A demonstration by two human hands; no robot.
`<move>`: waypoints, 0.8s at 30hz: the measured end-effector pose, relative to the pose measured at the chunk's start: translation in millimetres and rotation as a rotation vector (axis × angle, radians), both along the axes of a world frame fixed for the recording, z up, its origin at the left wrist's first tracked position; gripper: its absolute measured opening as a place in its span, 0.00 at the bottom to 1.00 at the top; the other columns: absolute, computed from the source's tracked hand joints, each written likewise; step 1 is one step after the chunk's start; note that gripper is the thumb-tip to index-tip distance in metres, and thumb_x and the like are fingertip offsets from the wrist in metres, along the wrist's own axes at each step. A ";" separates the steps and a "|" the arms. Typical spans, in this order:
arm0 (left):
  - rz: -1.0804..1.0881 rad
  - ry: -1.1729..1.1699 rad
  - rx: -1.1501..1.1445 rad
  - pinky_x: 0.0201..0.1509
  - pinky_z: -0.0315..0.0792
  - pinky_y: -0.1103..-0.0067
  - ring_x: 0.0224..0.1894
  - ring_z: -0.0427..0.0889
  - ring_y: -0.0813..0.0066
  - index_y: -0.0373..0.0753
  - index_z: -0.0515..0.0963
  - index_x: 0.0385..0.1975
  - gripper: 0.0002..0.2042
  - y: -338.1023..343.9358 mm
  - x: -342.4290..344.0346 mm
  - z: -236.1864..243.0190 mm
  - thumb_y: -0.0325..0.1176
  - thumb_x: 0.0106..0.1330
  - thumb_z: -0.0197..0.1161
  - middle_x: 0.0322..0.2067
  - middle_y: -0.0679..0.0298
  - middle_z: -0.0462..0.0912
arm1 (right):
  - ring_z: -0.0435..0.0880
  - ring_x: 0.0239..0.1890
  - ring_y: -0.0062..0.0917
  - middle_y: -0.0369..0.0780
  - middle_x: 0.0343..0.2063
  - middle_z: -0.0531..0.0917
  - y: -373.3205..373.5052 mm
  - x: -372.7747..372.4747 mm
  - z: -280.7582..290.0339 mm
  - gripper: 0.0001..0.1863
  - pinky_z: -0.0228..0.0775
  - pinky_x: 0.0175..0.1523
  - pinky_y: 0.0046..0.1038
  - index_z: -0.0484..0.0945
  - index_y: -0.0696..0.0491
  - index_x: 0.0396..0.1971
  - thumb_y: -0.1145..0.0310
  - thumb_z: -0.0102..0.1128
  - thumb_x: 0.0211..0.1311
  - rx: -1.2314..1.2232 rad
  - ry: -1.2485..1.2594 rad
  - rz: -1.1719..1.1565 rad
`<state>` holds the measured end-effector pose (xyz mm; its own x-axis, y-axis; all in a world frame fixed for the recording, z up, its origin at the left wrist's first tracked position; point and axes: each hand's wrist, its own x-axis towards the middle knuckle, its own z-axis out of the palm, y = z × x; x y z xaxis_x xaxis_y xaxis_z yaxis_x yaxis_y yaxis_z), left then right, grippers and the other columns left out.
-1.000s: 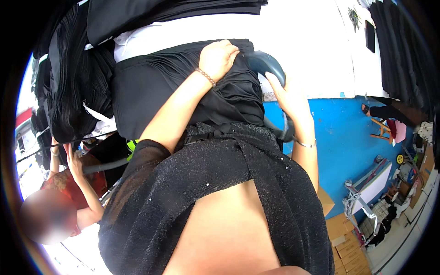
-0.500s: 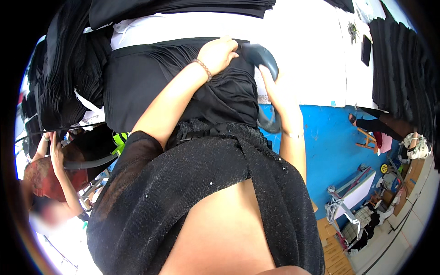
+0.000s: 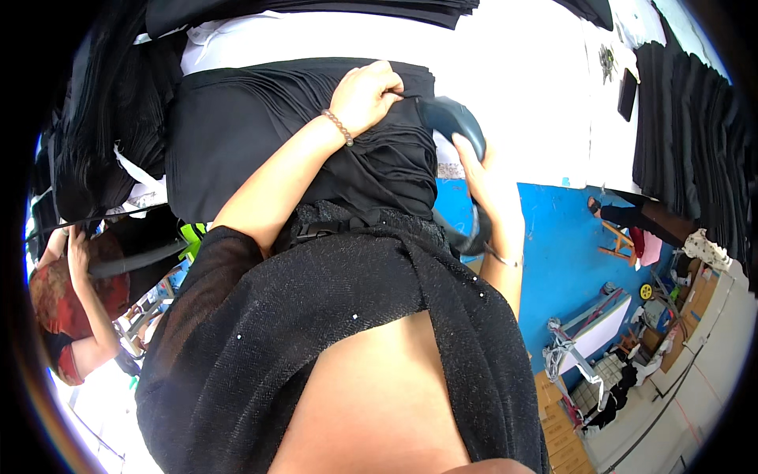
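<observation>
A thick stack of black fabric pieces (image 3: 229, 130) lies at the near edge of the white table, its layers fanned and rumpled toward the right. My left hand (image 3: 367, 96) is closed with curled fingers at the stack's upper right edge, pinching the fabric layers there. In my right hand (image 3: 491, 186) is a dark blue-grey, rounded handheld tool (image 3: 458, 122), its kind unclear. The tool's front end touches or nearly touches the fabric's right edge. A dark band or cable (image 3: 471, 237) hangs below it by my wrist.
More black fabric stacks stand at the left (image 3: 118, 134), far side (image 3: 316, 9) and right (image 3: 683, 134). A dark flat phone-like object (image 3: 628, 95) lies on the white table (image 3: 529, 95). Another person's arm (image 3: 91, 284) shows at left, and another's leg (image 3: 647, 217) at right over the blue floor (image 3: 545, 237).
The view has shifted slightly. My left hand stays at the fabric edge, and the handheld tool has turned a little, its front close against the stack. The band under my right hand swung.
</observation>
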<state>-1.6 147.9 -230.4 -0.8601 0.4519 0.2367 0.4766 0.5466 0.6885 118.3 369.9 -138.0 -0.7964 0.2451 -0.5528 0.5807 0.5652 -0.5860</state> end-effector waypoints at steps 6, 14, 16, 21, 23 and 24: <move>-0.012 0.237 -0.098 0.45 0.77 0.72 0.39 0.83 0.64 0.41 0.88 0.37 0.08 -0.5 -1.3 -2.6 0.34 0.61 0.72 0.33 0.64 0.83 | 0.78 0.14 0.24 0.40 0.14 0.78 0.3 -3.9 -31.1 0.27 0.69 0.22 0.30 0.81 0.63 0.32 0.48 0.62 0.70 0.159 0.386 0.062; -0.414 -0.116 0.026 0.44 0.79 0.71 0.39 0.86 0.59 0.35 0.85 0.40 0.08 -19.4 -18.6 9.6 0.29 0.65 0.67 0.36 0.58 0.86 | 0.78 0.15 0.24 0.39 0.15 0.77 3.5 -16.7 -42.4 0.27 0.69 0.24 0.30 0.82 0.63 0.36 0.47 0.61 0.71 0.203 0.492 0.015; -0.468 -0.598 -0.249 0.40 0.80 0.73 0.31 0.87 0.72 0.33 0.84 0.41 0.17 -37.9 -27.3 41.2 0.44 0.72 0.64 0.35 0.56 0.87 | 0.81 0.20 0.27 0.42 0.17 0.79 0.8 -4.8 -24.2 0.28 0.73 0.28 0.33 0.82 0.63 0.38 0.47 0.61 0.71 0.145 0.415 0.061; -0.100 -0.141 -0.175 0.37 0.79 0.73 0.30 0.84 0.66 0.38 0.82 0.44 0.15 -19.3 -19.0 5.1 0.44 0.72 0.63 0.36 0.58 0.82 | 0.85 0.26 0.37 0.50 0.21 0.82 -18.4 -16.0 -9.7 0.29 0.76 0.35 0.38 0.82 0.65 0.38 0.46 0.63 0.69 0.232 0.296 0.069; -0.051 0.070 -0.263 0.50 0.76 0.68 0.45 0.82 0.58 0.41 0.79 0.40 0.11 -4.0 -12.1 -5.4 0.39 0.65 0.69 0.40 0.59 0.78 | 0.88 0.32 0.46 0.57 0.25 0.84 -17.4 -28.7 -18.8 0.30 0.77 0.39 0.42 0.82 0.66 0.36 0.46 0.65 0.67 0.171 0.307 -0.004; -0.053 0.071 -0.256 0.50 0.76 0.68 0.45 0.82 0.58 0.41 0.79 0.40 0.11 -1.5 -12.3 -5.5 0.39 0.65 0.69 0.40 0.59 0.78 | 0.88 0.32 0.46 0.57 0.25 0.84 -16.6 -26.4 -12.3 0.30 0.77 0.39 0.42 0.82 0.66 0.36 0.46 0.65 0.67 0.178 0.307 -0.006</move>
<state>-13.8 146.4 -235.9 -0.8188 0.5491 0.1676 0.5515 0.6713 0.4951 91.9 353.3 -150.3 -0.9173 0.3210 -0.2358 0.3960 0.6715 -0.6264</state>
